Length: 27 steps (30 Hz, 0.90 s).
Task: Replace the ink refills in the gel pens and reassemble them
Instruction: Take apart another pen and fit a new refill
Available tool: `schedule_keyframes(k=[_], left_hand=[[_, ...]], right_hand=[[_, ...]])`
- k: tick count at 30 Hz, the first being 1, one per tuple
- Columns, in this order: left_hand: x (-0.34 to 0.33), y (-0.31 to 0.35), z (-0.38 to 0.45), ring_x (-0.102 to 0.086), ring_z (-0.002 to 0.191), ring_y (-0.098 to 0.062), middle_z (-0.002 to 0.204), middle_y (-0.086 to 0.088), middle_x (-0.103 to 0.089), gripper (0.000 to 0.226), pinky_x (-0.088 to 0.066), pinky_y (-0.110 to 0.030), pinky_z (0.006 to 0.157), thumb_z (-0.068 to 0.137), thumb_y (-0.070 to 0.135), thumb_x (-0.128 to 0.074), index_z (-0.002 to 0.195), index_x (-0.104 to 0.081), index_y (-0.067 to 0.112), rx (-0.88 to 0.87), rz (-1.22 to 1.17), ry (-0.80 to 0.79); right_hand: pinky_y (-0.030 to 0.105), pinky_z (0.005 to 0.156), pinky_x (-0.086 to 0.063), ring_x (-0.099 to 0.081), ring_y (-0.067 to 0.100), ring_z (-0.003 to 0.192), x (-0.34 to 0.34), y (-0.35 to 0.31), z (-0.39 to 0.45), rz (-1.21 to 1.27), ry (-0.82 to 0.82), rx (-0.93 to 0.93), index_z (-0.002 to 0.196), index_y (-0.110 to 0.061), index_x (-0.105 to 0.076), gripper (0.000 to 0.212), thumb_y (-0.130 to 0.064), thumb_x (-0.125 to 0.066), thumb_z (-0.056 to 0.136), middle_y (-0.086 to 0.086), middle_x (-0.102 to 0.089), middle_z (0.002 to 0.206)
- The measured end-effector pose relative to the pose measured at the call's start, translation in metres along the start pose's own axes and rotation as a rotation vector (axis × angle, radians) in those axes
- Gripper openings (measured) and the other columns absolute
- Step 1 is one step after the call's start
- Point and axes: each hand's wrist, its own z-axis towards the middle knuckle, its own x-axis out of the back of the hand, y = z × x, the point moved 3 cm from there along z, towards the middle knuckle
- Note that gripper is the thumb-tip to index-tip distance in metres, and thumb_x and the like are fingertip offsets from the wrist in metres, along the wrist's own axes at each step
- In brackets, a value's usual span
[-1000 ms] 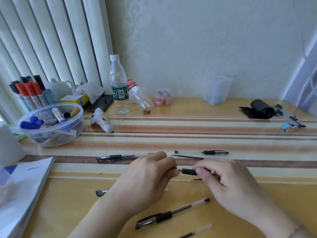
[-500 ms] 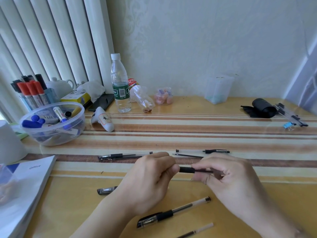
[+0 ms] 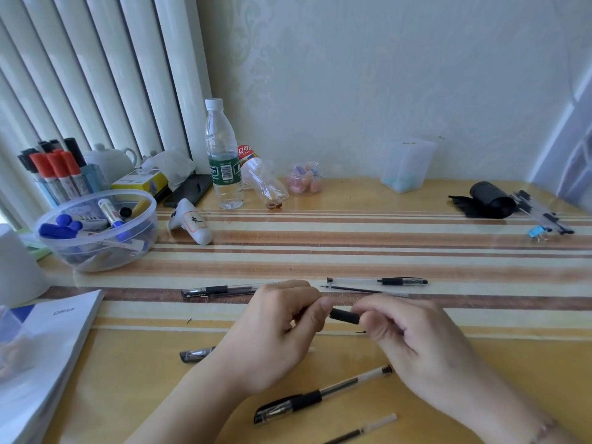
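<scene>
Both hands hold one gel pen level above the table; only its black rubber grip shows between them. My left hand pinches its left end and my right hand is closed over its right part. A capped pen lies near the front, with a loose refill below it. A pen cap pokes out left of my left wrist. Behind the hands lie a capped pen, an uncapped clear pen and a thin refill.
At the left stand a clear bowl of markers, a white cup and a stack of paper. A water bottle and a white handle-shaped object sit behind. A black roll and clips lie far right.
My right hand has slid left along the pen, so less of the barrel shows between the hands. The pen sits slightly lower and more tilted.
</scene>
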Motion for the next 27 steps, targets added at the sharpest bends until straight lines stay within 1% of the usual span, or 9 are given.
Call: schedule_keyframes(k=[3,6,10,12,14,20,23,25,27], left_hand=[[0.001,-0.001,0.0,-0.047,0.058,-0.008,0.058,0.011,-0.046,0.039,-0.032,-0.014,0.055,0.098,0.034,-0.048,0.063,-0.057,0.017,0.014,-0.037,0.011],[0.001,0.0,0.0,-0.047,0.057,-0.007,0.057,0.01,-0.048,0.042,-0.032,-0.013,0.055,0.097,0.038,-0.047,0.063,-0.059,0.016,0.014,-0.05,0.018],[0.003,-0.001,0.0,-0.048,0.056,-0.01,0.056,0.006,-0.051,0.041,-0.036,-0.017,0.053,0.095,0.037,-0.049,0.062,-0.059,0.015,0.03,-0.069,0.031],[0.004,-0.002,0.001,-0.05,0.058,-0.015,0.059,-0.001,-0.056,0.034,-0.042,-0.026,0.054,0.092,0.03,-0.054,0.063,-0.06,0.014,0.044,-0.076,0.045],[0.008,-0.003,0.002,-0.049,0.055,-0.016,0.059,-0.005,-0.056,0.029,-0.043,-0.034,0.054,0.09,0.026,-0.054,0.064,-0.059,0.014,0.081,-0.082,0.073],[0.033,-0.016,0.005,-0.034,0.048,-0.006,0.051,0.002,-0.041,0.03,-0.03,-0.019,0.046,0.092,0.017,-0.053,0.065,-0.057,0.006,0.201,-0.095,0.206],[0.029,-0.015,0.005,-0.032,0.047,-0.005,0.05,0.006,-0.039,0.03,-0.029,-0.017,0.045,0.093,0.018,-0.054,0.065,-0.057,0.007,0.208,-0.112,0.199],[0.019,-0.009,0.003,-0.033,0.047,-0.005,0.05,0.005,-0.038,0.031,-0.029,-0.019,0.046,0.094,0.022,-0.053,0.066,-0.057,0.01,0.178,-0.123,0.149],[0.009,-0.005,0.002,-0.036,0.05,-0.005,0.055,-0.004,-0.044,0.029,-0.032,-0.022,0.049,0.094,0.024,-0.053,0.067,-0.058,0.013,0.14,-0.129,0.099]], right_hand=[[0.008,0.052,-0.036,-0.056,-0.006,0.064,0.001,-0.001,0.001,-0.045,0.04,0.021,0.085,-0.034,-0.068,0.028,-0.05,-0.045,0.092,-0.034,-0.053,0.065],[0.009,0.05,-0.035,-0.055,0.003,0.06,0.002,0.0,0.001,-0.016,0.102,-0.013,0.077,-0.033,-0.063,0.015,-0.048,-0.066,0.078,-0.026,-0.056,0.066],[0.012,0.045,-0.032,-0.046,0.009,0.054,0.005,0.0,0.001,-0.054,0.149,-0.012,0.069,-0.032,-0.05,0.033,-0.025,-0.083,0.068,-0.022,-0.052,0.072],[0.009,0.048,-0.033,-0.047,0.002,0.056,0.004,0.002,0.001,-0.085,0.097,-0.033,0.076,-0.033,-0.055,0.028,-0.027,-0.082,0.069,-0.031,-0.052,0.071],[0.01,0.052,-0.038,-0.053,-0.001,0.064,0.009,0.008,0.001,-0.132,0.074,-0.091,0.082,-0.034,-0.06,0.023,-0.031,-0.08,0.071,-0.027,-0.056,0.071],[0.014,0.039,-0.038,-0.056,-0.003,0.052,0.048,0.042,0.0,-0.558,-0.04,-0.427,0.097,-0.042,-0.061,0.016,-0.048,-0.064,0.082,-0.02,-0.058,0.068],[0.011,0.043,-0.041,-0.06,-0.006,0.055,0.053,0.043,0.0,-0.288,0.158,-0.37,0.093,-0.042,-0.066,0.017,-0.053,-0.062,0.08,-0.03,-0.06,0.076],[0.009,0.059,-0.05,-0.06,-0.017,0.077,0.044,0.027,0.003,-0.011,0.116,-0.198,0.099,-0.04,-0.07,0.028,-0.058,-0.059,0.08,-0.031,-0.064,0.09],[0.012,0.067,-0.053,-0.064,-0.009,0.083,0.028,0.01,0.004,0.024,-0.004,-0.077,0.094,-0.036,-0.075,0.025,-0.052,-0.062,0.079,-0.028,-0.069,0.09]])
